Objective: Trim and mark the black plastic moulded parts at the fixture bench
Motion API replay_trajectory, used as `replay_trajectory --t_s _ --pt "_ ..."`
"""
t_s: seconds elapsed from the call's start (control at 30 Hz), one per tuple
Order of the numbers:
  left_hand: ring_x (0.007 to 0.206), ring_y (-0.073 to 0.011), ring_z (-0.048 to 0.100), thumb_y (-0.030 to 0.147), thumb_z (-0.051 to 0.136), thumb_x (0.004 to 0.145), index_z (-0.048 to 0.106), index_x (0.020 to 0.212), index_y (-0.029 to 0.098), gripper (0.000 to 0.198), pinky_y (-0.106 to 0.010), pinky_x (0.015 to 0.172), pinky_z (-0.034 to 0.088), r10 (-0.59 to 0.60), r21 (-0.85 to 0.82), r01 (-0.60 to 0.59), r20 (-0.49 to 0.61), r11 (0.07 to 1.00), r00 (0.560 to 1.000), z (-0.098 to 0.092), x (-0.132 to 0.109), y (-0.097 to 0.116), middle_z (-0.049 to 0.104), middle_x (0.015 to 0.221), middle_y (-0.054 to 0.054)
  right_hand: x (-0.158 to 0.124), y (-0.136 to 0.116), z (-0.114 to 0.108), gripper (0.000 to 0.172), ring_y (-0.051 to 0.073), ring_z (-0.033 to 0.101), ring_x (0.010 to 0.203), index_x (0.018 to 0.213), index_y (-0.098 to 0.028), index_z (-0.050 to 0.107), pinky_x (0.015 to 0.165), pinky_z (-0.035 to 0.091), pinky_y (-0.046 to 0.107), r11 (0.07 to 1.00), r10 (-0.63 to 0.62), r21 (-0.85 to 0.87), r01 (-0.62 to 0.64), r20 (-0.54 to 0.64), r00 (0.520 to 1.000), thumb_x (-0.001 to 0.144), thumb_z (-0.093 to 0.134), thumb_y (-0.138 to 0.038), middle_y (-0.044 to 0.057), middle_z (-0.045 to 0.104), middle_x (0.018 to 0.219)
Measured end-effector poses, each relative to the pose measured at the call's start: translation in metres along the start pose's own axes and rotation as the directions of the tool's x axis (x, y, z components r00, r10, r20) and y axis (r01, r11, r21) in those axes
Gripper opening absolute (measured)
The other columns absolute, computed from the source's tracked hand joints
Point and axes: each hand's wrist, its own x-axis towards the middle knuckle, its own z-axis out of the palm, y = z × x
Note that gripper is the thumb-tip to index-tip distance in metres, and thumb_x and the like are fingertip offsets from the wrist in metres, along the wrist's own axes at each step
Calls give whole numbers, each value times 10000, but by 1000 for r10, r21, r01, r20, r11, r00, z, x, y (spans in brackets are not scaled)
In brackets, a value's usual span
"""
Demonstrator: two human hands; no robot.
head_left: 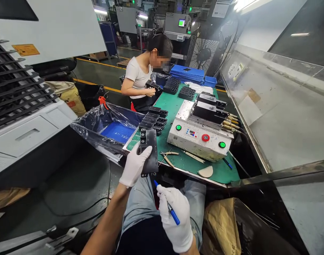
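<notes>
My left hand [135, 163], in a white glove, is closed around a long black plastic housing [152, 152] with round openings along its left side. The thumb lies across its broad face. Lower down and to the right, my gloved right hand [175, 214] is closed on a slim blue pen [174, 215], one end pointing up toward the housing. Pen and housing are apart. Just beyond the held housing, several similar black housings [152, 120] lie in a row on the green table mat [174, 95].
A machine [200, 136] with green and red buttons stands on the table. Before it lie cutting pliers [169, 158], a pale half-round piece [205, 172] and another blue pen [227, 163]. A plastic-lined bin [109, 127] is at left. A co-worker [140, 76] handles a black part.
</notes>
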Motion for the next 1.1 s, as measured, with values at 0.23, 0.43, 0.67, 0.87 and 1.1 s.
replay_trajectory --t_s 0.23,0.43,0.67,0.87,1.1 --pt "1203 -267 678 493 700 893 679 1294 161 522 -383 1071 513 -34 -35 35 5 999 999 5 -3 2 760 1296 -105 11 -5 10 366 225 744 877 1302 -207 663 737 599 374 996 -83 23 82 45 996 973 568 -77 94 779 1013" --pt "1191 -253 679 469 783 840 732 1219 194 471 -374 1101 503 -107 -198 98 -36 975 994 6 0 0 764 1269 -72 10 -2 9 353 229 745 847 1271 -213 684 709 596 371 998 -66 26 65 62 996 963 577 -77 83 777 975" --pt "614 -110 627 657 556 948 702 1185 170 562 -218 532 571 -199 -863 412 367 291 909 -1 6 -9 660 805 -27 4 -1 0 345 168 770 843 1256 -268 733 789 629 298 931 227 304 -201 -52 972 1017 545 -105 28 791 968" --pt "455 7 379 262 406 1078 629 1298 203 318 -41 407 340 -41 -950 305 303 73 952 12 -4 -7 436 718 69 13 -10 10 310 202 784 891 1238 -241 765 834 655 324 869 271 433 -240 -9 963 1025 557 -152 69 808 988" --pt "481 -2 285 227 466 1047 657 1154 219 219 -27 420 285 -105 -944 248 230 219 967 10 -8 -11 396 741 60 21 -18 6 311 203 773 848 1193 -236 765 755 646 314 891 148 427 -152 43 988 996 558 -114 72 798 945"
